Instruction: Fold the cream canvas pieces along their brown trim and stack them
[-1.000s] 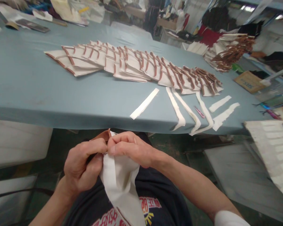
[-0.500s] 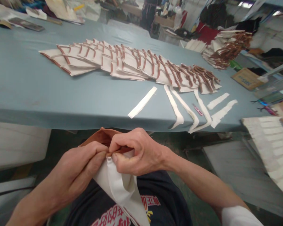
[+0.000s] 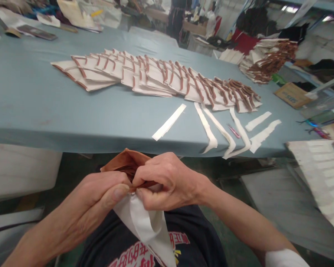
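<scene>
Cloth piece (image 3: 147,230) you hold: cream-white body, rust-brown trim (image 3: 122,161) at its top. Table cover (image 3: 30,100): plain pale blue-grey. Row of pieces (image 3: 156,76) on it: cream, each with brown bands, which read as a repeating stripe. Loose strips (image 3: 169,122): cream, unpatterned. Small tool (image 3: 234,131) among them: pink. Your shirt (image 3: 195,237): dark navy, red-and-white print with a yellow patch.

Brown trim (image 3: 125,163) half hidden behind fingers (image 3: 119,191); cream fabric (image 3: 147,230) off-frame below.
</scene>
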